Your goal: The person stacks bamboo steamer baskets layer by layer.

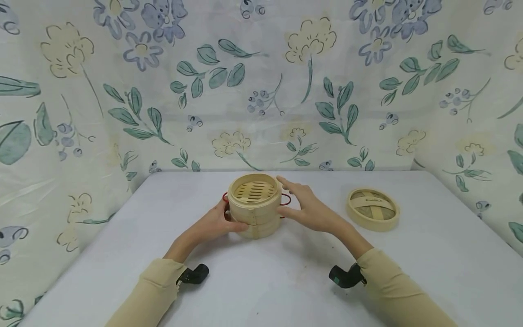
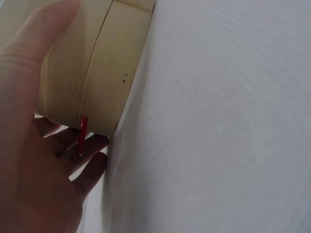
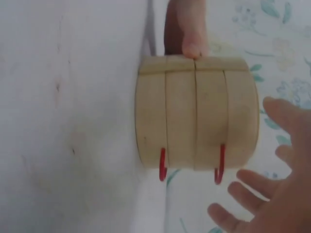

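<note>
A two-tier bamboo steamer (image 1: 255, 212) stands upright on the table, its slatted top tier uncovered and red loop handles on its sides. My left hand (image 1: 214, 222) holds its left side, thumb across the front and fingers round behind. In the left wrist view, that hand's fingers (image 2: 90, 172) curve under a red handle (image 2: 83, 136) along the steamer wall (image 2: 104, 63). To the right of the steamer, my right hand (image 1: 308, 209) has its fingers spread. The right wrist view shows a gap between this hand (image 3: 282, 189) and the steamer (image 3: 194, 116).
A round bamboo lid (image 1: 373, 222) with crossed strips on top lies on the white table (image 1: 286, 286), right of the right hand. Floral sheeting (image 1: 261, 91) hangs behind the table and at both sides. Black wrist cameras (image 1: 345, 276) are strapped below both hands.
</note>
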{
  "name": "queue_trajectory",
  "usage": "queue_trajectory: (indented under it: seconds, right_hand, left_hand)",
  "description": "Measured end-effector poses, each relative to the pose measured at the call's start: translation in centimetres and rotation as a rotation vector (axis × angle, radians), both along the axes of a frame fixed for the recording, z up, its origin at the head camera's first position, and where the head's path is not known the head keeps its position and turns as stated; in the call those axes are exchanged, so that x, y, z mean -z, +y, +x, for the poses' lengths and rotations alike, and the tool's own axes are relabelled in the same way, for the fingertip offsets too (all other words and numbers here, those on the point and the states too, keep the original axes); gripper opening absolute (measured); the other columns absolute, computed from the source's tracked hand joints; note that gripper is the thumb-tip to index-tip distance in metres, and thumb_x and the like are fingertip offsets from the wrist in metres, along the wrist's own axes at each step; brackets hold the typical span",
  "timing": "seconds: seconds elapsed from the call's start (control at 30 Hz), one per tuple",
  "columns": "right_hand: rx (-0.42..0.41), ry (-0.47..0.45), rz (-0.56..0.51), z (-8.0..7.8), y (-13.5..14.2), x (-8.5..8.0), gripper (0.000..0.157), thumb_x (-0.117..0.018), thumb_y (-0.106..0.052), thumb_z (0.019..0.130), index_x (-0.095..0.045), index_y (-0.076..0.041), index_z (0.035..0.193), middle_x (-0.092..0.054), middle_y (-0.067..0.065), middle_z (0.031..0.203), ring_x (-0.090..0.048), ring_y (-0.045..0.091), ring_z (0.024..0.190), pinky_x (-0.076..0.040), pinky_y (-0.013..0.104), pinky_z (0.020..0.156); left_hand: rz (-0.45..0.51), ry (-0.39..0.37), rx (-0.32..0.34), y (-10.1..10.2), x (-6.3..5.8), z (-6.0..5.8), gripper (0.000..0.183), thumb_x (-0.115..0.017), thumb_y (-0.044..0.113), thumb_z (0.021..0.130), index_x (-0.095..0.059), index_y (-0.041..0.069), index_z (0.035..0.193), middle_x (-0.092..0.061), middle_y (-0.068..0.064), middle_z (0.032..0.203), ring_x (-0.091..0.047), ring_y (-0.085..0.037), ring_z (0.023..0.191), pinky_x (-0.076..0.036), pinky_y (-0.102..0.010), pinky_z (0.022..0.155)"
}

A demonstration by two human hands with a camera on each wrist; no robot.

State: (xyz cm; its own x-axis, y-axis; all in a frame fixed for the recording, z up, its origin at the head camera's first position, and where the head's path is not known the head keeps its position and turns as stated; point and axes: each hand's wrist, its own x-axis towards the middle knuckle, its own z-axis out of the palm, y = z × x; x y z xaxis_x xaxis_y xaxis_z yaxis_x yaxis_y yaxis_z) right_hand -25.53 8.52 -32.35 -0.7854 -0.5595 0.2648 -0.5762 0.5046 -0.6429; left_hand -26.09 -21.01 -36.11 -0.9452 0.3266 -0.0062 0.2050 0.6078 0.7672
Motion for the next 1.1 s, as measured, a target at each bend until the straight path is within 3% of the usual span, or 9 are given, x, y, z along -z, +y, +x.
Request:
queue_trajectory:
  seconds: [0.13, 0.4, 0.63, 0.83, 1.1]
  right_hand:
    - [-0.025, -0.026, -0.040, -0.1, 0.6, -0.4, 0.074, -0.066, -0.033, 0.096, -0.026, -0.018, 0.157, -0.037, 0.009, 0.154, -0.036, 0.036, 0.137, -0.038, 0.058, 0.105]
    - [-0.013, 0.022, -0.019, -0.4, 2.0, -0.7, 0.073, -0.069, -0.032, 0.093, -0.032, -0.016, 0.155, -0.038, 0.007, 0.154, -0.039, 0.033, 0.135, -0.037, 0.055, 0.107]
    - [-0.006, 0.028, -0.024, -0.8, 3.5, -0.7, 0.075, -0.072, -0.032, 0.090, -0.034, -0.019, 0.153, -0.038, 0.008, 0.153, -0.037, 0.032, 0.137, -0.035, 0.062, 0.106]
    - [-0.013, 0.010, 0.032, -1.1, 3.8, -0.7, 0.078, -0.074, -0.035, 0.088, -0.034, -0.021, 0.153, -0.035, 0.006, 0.155, -0.032, 0.030, 0.141, -0.032, 0.061, 0.109]
    - [0.052, 0.025, 0.089, -2.0, 5.6, 0.1, 0.081, -0.076, -0.037, 0.086, -0.035, -0.020, 0.153, -0.031, 0.008, 0.157, -0.025, 0.031, 0.145, -0.028, 0.062, 0.111]
  left_hand:
    - [-0.004, -0.005, -0.007, 0.0, 0.1, 0.0, 0.102, -0.081, 0.047, 0.077, -0.021, 0.014, 0.152, -0.052, -0.016, 0.136, -0.052, -0.028, 0.120, -0.041, -0.050, 0.102]
    - [0.000, -0.007, -0.006, 0.0, 0.2, -0.1, 0.103, -0.081, 0.047, 0.077, -0.019, 0.015, 0.153, -0.050, -0.016, 0.137, -0.051, -0.029, 0.123, -0.038, -0.052, 0.105]
    - [0.006, -0.023, -0.005, 0.1, 0.0, -0.1, 0.104, -0.081, 0.048, 0.077, -0.017, 0.017, 0.153, -0.048, -0.015, 0.140, -0.047, -0.029, 0.127, -0.037, -0.050, 0.107]
    - [0.009, -0.027, -0.005, 0.0, 0.0, 0.0, 0.104, -0.081, 0.047, 0.078, -0.017, 0.015, 0.154, -0.048, -0.017, 0.139, -0.049, -0.030, 0.125, -0.036, -0.052, 0.107]
    - [0.003, -0.033, -0.003, 0.2, -0.2, -0.1, 0.106, -0.081, 0.048, 0.077, -0.015, 0.017, 0.154, -0.048, -0.016, 0.139, -0.049, -0.030, 0.126, -0.036, -0.052, 0.107]
